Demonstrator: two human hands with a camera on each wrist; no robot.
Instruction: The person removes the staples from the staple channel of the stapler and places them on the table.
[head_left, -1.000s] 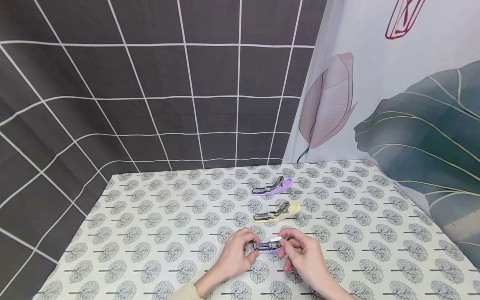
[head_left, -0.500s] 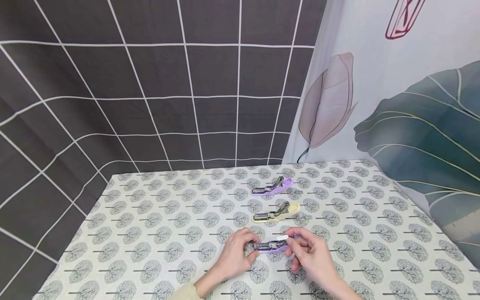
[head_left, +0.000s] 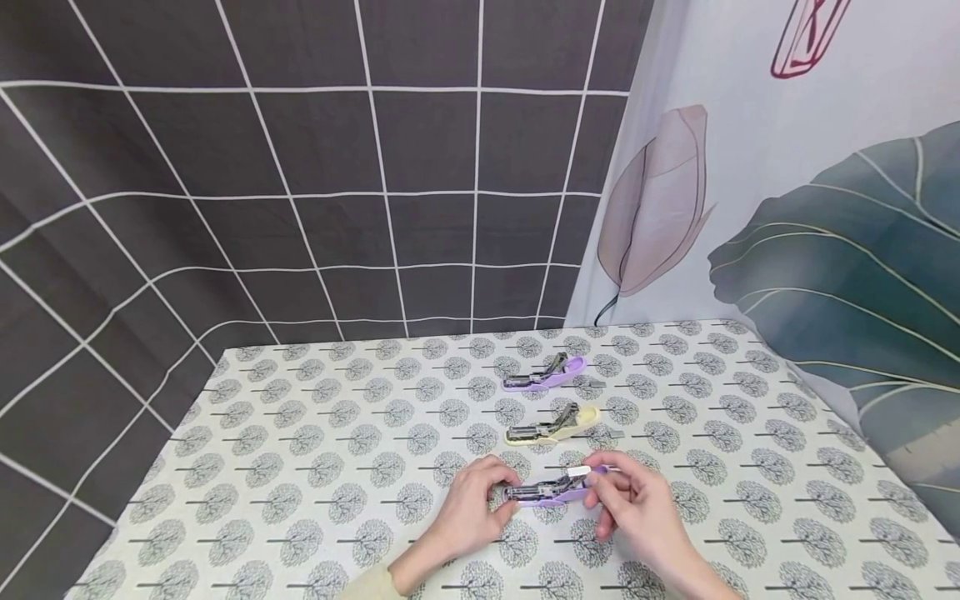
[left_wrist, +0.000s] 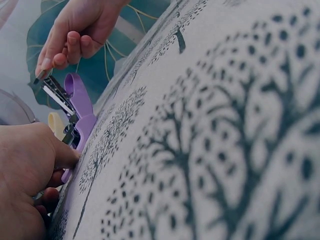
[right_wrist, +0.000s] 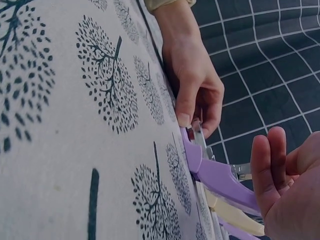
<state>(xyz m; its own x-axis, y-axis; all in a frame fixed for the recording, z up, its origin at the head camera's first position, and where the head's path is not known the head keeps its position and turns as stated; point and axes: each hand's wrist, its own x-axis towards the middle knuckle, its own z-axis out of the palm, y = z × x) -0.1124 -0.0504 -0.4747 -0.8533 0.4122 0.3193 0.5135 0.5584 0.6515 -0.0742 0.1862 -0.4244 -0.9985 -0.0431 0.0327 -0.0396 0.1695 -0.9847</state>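
Observation:
A purple stapler (head_left: pixel 551 493) lies unfolded on the cloth near me, its metal inside facing up and one metal arm slanting upward. My left hand (head_left: pixel 472 504) grips its left end between thumb and fingers. Over the stapler's right end, my right hand (head_left: pixel 630 504) pinches a small shiny strip that looks like staples (head_left: pixel 579 472) between thumb and forefinger. In the left wrist view this strip (left_wrist: pixel 40 77) appears dark, close to the tip of the raised metal arm (left_wrist: pixel 57 95); whether they touch I cannot tell. The right wrist view shows the purple cover (right_wrist: pixel 225 185) between both hands.
Behind it lie a yellow stapler (head_left: pixel 555 427) and another purple stapler (head_left: pixel 546 375), both unfolded. A small grey strip (head_left: pixel 611 434) lies beside the yellow one, another grey strip (head_left: pixel 594 384) beside the far one. Tree-patterned cloth (head_left: pixel 337 500) covers the table; curtains hang behind.
My right hand has moved right with the shiny strip, uncovering more of the near stapler's right part. The left hand has stayed in place.

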